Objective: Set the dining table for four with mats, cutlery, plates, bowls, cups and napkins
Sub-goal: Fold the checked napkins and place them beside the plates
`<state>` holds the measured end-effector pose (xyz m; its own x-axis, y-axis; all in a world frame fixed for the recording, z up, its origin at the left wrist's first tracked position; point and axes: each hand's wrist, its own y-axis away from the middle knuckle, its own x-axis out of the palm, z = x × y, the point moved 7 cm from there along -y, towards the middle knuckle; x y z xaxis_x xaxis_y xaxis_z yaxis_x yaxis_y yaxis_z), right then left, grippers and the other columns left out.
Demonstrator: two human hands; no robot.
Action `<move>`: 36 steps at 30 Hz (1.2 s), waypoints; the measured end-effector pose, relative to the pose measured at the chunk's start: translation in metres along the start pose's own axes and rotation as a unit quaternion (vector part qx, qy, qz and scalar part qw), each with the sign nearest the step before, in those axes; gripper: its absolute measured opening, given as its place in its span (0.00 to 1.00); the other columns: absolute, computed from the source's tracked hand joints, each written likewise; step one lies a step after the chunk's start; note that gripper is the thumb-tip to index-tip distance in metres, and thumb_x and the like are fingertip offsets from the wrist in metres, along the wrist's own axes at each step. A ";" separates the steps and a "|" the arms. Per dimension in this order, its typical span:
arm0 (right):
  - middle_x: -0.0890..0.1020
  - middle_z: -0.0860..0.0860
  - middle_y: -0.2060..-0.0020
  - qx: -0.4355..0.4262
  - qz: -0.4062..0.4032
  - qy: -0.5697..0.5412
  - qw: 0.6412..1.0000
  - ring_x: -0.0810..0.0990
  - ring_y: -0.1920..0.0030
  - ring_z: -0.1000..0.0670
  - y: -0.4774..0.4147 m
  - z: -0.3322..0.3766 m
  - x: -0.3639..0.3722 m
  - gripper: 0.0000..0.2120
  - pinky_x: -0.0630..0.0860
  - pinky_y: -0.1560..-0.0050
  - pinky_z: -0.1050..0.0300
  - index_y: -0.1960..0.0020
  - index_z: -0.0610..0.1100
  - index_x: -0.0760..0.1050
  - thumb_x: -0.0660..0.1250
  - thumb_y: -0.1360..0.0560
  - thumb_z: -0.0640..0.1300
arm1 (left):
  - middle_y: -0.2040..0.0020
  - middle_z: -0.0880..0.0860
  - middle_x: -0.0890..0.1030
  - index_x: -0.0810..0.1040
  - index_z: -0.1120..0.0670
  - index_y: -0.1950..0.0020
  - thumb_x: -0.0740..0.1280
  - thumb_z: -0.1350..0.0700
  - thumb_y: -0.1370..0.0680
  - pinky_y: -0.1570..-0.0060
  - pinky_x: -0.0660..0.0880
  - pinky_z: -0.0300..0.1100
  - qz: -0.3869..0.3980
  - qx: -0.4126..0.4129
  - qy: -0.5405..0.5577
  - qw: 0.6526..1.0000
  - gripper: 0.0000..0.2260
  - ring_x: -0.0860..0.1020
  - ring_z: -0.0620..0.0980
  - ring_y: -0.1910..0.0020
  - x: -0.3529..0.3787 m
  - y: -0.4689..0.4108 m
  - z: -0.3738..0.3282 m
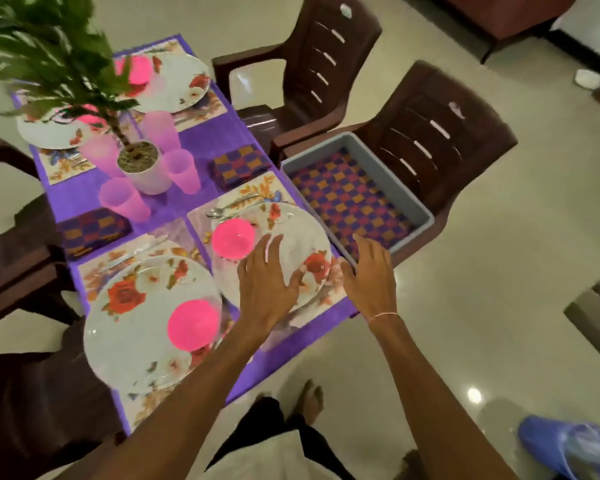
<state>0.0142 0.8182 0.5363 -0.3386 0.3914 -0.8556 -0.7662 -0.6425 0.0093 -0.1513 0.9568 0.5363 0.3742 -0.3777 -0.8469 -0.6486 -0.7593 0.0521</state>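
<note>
The purple table (pixel 208 140) carries floral mats, several flowered white plates and pink bowls. My left hand (pixel 267 278) hovers open, fingers spread, over the near-right plate (pixel 302 237), beside its pink bowl (pixel 232 239); a spoon (pixel 219 211) lies behind. My right hand (pixel 369 275) is open at the near corner of a grey tray (pixel 409 202) holding a checked napkin (pixel 347 199). Two folded checked napkins (pixel 239 166) (pixel 92 228) lie on the table. Several pink cups (pixel 125 199) ring a potted plant (pixel 142 164).
The tray rests on a brown plastic chair (pixel 440 133); another brown chair (pixel 312 67) stands behind it, and more chairs are on the left. A blue object (pixel 568 448) lies on the tiled floor at bottom right. My foot (pixel 309 400) is by the table's corner.
</note>
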 end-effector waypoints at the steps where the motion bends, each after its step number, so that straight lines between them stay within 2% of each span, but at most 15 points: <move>1: 0.75 0.43 0.33 0.010 0.005 0.010 1.000 0.71 0.33 0.41 -0.005 -0.018 -0.005 0.25 0.75 0.35 0.42 0.26 0.43 0.70 0.68 0.20 0.50 | 0.21 0.53 0.66 0.63 0.50 0.21 0.63 0.39 0.21 0.28 0.64 0.59 0.010 0.006 0.002 1.000 0.32 0.66 0.57 0.24 0.014 -0.005 -0.012; 5: 0.78 0.43 0.39 0.041 0.047 0.031 0.998 0.74 0.37 0.39 -0.029 -0.086 -0.013 0.16 0.76 0.40 0.41 0.34 0.43 0.77 0.69 0.21 0.45 | 0.23 0.53 0.69 0.65 0.51 0.21 0.68 0.46 0.20 0.30 0.64 0.55 0.062 0.009 0.032 0.998 0.29 0.69 0.57 0.27 0.073 -0.024 -0.053; 7: 0.80 0.44 0.41 0.042 0.079 0.060 0.994 0.75 0.39 0.40 -0.045 -0.110 -0.014 0.13 0.76 0.40 0.44 0.37 0.44 0.80 0.68 0.20 0.43 | 0.25 0.53 0.71 0.66 0.52 0.22 0.67 0.46 0.19 0.30 0.65 0.53 0.083 -0.007 0.036 0.996 0.27 0.71 0.56 0.28 0.098 -0.038 -0.065; 10: 0.82 0.44 0.42 0.027 0.124 0.101 0.987 0.77 0.41 0.41 -0.071 -0.138 -0.014 0.11 0.76 0.40 0.47 0.39 0.43 0.82 0.67 0.18 0.44 | 0.29 0.53 0.75 0.69 0.51 0.24 0.66 0.44 0.18 0.31 0.68 0.54 0.126 -0.037 0.032 0.991 0.24 0.74 0.56 0.31 0.136 -0.061 -0.077; 12: 0.83 0.44 0.44 0.016 0.156 0.128 0.979 0.79 0.43 0.41 -0.091 -0.154 -0.012 0.11 0.78 0.40 0.48 0.39 0.42 0.83 0.68 0.18 0.44 | 0.33 0.53 0.79 0.73 0.51 0.27 0.67 0.47 0.18 0.35 0.73 0.53 0.137 -0.047 0.047 0.988 0.20 0.77 0.56 0.35 0.159 -0.077 -0.083; 14: 0.84 0.43 0.44 -0.004 0.180 0.141 0.973 0.81 0.44 0.41 -0.109 -0.166 -0.006 0.11 0.79 0.39 0.48 0.40 0.42 0.83 0.70 0.20 0.43 | 0.37 0.53 0.82 0.76 0.53 0.31 0.67 0.52 0.17 0.39 0.76 0.49 0.152 -0.056 0.078 0.984 0.15 0.80 0.54 0.39 0.181 -0.091 -0.087; 17: 0.85 0.44 0.45 -0.019 0.230 0.140 0.963 0.83 0.45 0.42 -0.140 -0.190 0.016 0.11 0.81 0.38 0.48 0.40 0.43 0.84 0.72 0.22 0.43 | 0.42 0.52 0.84 0.81 0.55 0.37 0.65 0.58 0.17 0.47 0.77 0.38 0.179 -0.109 0.106 0.972 0.10 0.83 0.51 0.45 0.220 -0.114 -0.087; 18: 0.85 0.45 0.46 -0.033 0.241 0.146 0.959 0.84 0.47 0.42 -0.150 -0.196 0.024 0.10 0.82 0.40 0.48 0.41 0.44 0.84 0.73 0.22 0.43 | 0.44 0.52 0.84 0.82 0.55 0.39 0.64 0.60 0.17 0.47 0.77 0.37 0.188 -0.124 0.106 0.968 0.10 0.83 0.50 0.46 0.230 -0.120 -0.086; 21: 0.85 0.45 0.51 -0.078 0.265 0.151 0.949 0.83 0.50 0.41 -0.180 -0.207 0.043 0.06 0.82 0.49 0.48 0.46 0.44 0.85 0.72 0.22 0.39 | 0.46 0.53 0.86 0.85 0.55 0.42 0.63 0.62 0.17 0.43 0.80 0.44 0.221 -0.151 0.083 0.960 0.11 0.84 0.52 0.48 0.261 -0.135 -0.081; 25: 0.85 0.45 0.52 -0.134 0.336 0.191 0.912 0.83 0.50 0.42 -0.222 -0.228 0.081 0.08 0.82 0.49 0.49 0.47 0.45 0.85 0.72 0.24 0.37 | 0.53 0.52 0.85 0.86 0.58 0.46 0.65 0.67 0.20 0.44 0.80 0.43 0.235 -0.179 0.071 0.953 0.11 0.83 0.49 0.53 0.298 -0.154 -0.075; 27: 0.86 0.45 0.50 -0.163 0.376 0.199 0.890 0.83 0.49 0.41 -0.242 -0.237 0.103 0.09 0.82 0.48 0.48 0.47 0.47 0.85 0.70 0.23 0.38 | 0.56 0.54 0.86 0.86 0.58 0.49 0.66 0.69 0.21 0.46 0.82 0.47 0.245 -0.199 0.073 0.946 0.11 0.84 0.50 0.55 0.319 -0.164 -0.072; 30: 0.85 0.45 0.49 -0.159 0.430 0.203 0.865 0.82 0.47 0.40 -0.264 -0.248 0.125 0.09 0.81 0.46 0.47 0.47 0.50 0.86 0.68 0.20 0.42 | 0.54 0.54 0.87 0.87 0.55 0.50 0.68 0.66 0.22 0.45 0.82 0.48 0.260 -0.233 0.065 0.935 0.10 0.85 0.51 0.54 0.345 -0.174 -0.070; 32: 0.86 0.45 0.49 -0.166 0.459 0.195 0.851 0.82 0.46 0.41 -0.277 -0.257 0.141 0.06 0.81 0.45 0.47 0.49 0.51 0.87 0.71 0.21 0.45 | 0.51 0.53 0.88 0.87 0.52 0.47 0.69 0.63 0.22 0.42 0.81 0.48 0.276 -0.242 0.050 0.929 0.10 0.85 0.51 0.50 0.362 -0.180 -0.073; 36: 0.87 0.48 0.51 -0.187 0.528 0.199 0.804 0.83 0.49 0.43 -0.275 -0.270 0.161 0.05 0.81 0.46 0.48 0.52 0.50 0.87 0.72 0.22 0.47 | 0.47 0.50 0.87 0.87 0.47 0.44 0.71 0.56 0.21 0.41 0.81 0.48 0.305 -0.253 0.028 0.918 0.09 0.84 0.52 0.46 0.382 -0.182 -0.077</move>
<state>0.3181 0.8803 0.2564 -0.4345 -0.6961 -0.5716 0.0775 -0.6612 0.7462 0.1612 0.9099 0.2441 0.0863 -0.8307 -0.5499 -0.3639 -0.5402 0.7588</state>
